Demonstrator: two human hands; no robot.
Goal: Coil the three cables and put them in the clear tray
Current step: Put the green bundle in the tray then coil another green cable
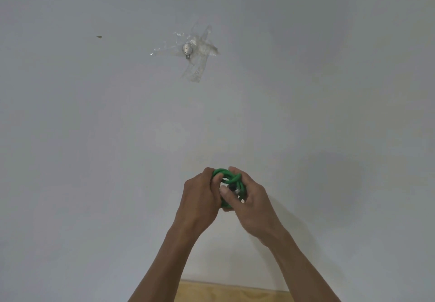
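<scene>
A small bundle of green round-sheathed cable point(226, 179) is held up between the two hands, in front of a plain pale grey wall point(94, 137). The left hand point(200, 198) is curled round the left side of the loops, and the right hand point(249, 201) is curled round the right side, its thumb laid across the middle where a small dark and silver plug end is glimpsed. Both hands are thus closed upon the cable, which is gathered into several tight loops between the palms.

The step in hand is judged to be the coiling of this one cable, with the loops nearly formed and the loose end being tucked in. The next move would call for the coil to be kept from springing open while it is carried to the clear tray, which is not in view; nor are the other two cables.

Farther up the wall, a small metal fitting under crossed strips of clear tape point(190, 52) is seen. At the bottom edge a strip of pale wooden table point(226, 292) is visible between the forearms.
</scene>
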